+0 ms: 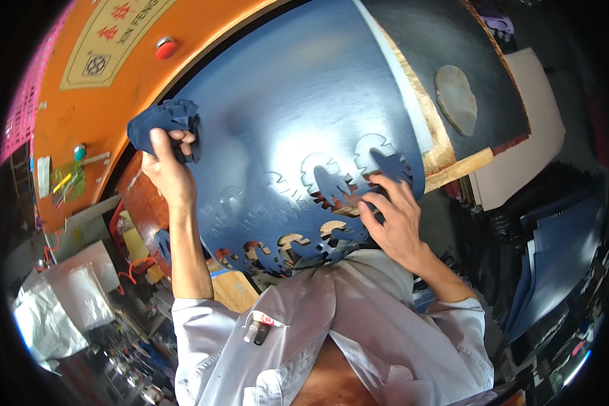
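Note:
A large glossy dark-blue sheet point(291, 74), leather-like, lies before me with rows of curved, notched shapes cut in it. Several shapes along its near edge are holes with wood showing through. At the sheet's left edge, my left hand point(169, 166) is closed round a bundle of cut dark-blue pieces point(157, 122). Over the right end of a cut row is my right hand point(396, 220), fingers bent and apart. Its fingertips are at a cut piece point(390, 164) that sits askew in its outline; whether they grip it I cannot tell.
An orange machine point(91, 108) with a red button point(166, 47) stands along the left. Beyond the sheet's right edge, a flat stone point(455, 100) rests on a dark board point(433, 40). More blue sheets point(565, 243) hang or lie at the right; clear plastic point(54, 308) is at lower left.

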The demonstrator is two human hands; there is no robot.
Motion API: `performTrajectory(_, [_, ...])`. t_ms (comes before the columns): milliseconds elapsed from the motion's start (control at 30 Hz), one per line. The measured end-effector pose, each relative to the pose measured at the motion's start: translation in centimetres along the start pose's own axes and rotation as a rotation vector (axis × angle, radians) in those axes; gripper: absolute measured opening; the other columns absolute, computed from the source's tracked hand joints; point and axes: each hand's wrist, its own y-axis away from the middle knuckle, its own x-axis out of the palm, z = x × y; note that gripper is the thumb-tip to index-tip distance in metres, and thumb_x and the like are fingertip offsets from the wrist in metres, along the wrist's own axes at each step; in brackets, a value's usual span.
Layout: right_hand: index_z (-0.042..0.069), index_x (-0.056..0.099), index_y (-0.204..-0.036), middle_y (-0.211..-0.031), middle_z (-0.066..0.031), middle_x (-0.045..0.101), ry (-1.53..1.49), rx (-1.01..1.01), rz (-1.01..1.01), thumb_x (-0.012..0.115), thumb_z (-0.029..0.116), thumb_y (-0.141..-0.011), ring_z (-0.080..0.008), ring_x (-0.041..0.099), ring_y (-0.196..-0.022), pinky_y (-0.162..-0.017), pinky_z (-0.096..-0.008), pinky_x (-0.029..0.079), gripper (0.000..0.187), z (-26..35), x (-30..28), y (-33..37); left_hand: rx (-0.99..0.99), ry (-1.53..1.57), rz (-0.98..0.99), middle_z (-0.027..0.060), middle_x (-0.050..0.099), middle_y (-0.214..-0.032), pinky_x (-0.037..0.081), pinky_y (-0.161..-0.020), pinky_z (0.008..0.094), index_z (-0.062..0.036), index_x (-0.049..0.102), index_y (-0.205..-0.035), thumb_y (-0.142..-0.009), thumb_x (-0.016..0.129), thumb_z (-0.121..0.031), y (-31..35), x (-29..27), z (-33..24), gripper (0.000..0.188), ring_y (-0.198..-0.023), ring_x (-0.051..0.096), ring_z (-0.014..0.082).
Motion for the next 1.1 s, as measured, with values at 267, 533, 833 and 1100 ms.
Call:
performTrajectory(267, [0.0,0.08,-0.097,-0.084,-0.014,0.076,-0.686,0.298,0.842,0.08,0.022,-0.088,-0.0206,0.069,-0.076,-0.074,-0.0366,0.054,0.024,0.7,6.6,-3.3,0.513,-0.379,0.832,0.011,0.071,-0.094,0.055,-0.079,0.0409,-0.0041,0.072,-0.124,-0.083,0.074,-0.005,12.0,1.3,5.7,0.041,-0.09,0.067,0.0257])
performTrajectory(533, [-0.003,0.078,-0.083,-0.076,-0.0078,0.075,-0.98,0.374,0.85,0.073,0.012,-0.089,-0.0084,0.064,-0.073,-0.067,-0.0281,0.049,0.017,0.7,9.1,-4.1,0.585,-0.358,1.069,0.0128,0.063,-0.109,0.053,-0.089,0.0439,-0.0017,0.057,-0.144,-0.083,0.086,-0.041,13.0,0.0,6.9,0.079,-0.103,0.062,0.0323])
performTrajectory(833, [-0.002,0.074,-0.088,-0.088,-0.0113,0.074,-0.495,0.327,0.535,0.069,0.031,-0.101,-0.0229,0.066,-0.076,-0.072,-0.0372,0.051,0.036,3.2,8.9,-1.4,-0.506,0.435,-0.09,0.0067,0.065,-0.075,0.053,-0.064,0.032,-0.0057,0.062,-0.09,-0.112,0.049,-0.048,1.4,-3.1,3.9,0.05,-0.067,0.065,0.0183])
performTrajectory(1100, [0.001,0.076,-0.088,-0.112,-0.0191,0.074,-0.205,0.178,0.28,0.079,0.025,-0.088,-0.0385,0.07,-0.104,-0.089,-0.0426,0.055,0.024,11.1,10.2,0.1,0.453,-0.323,0.411,0.0154,0.076,-0.105,0.058,-0.077,0.0399,-0.0001,0.072,-0.116,-0.085,0.071,-0.003,5.1,-9.3,5.5,0.031,-0.091,0.073,0.0273])
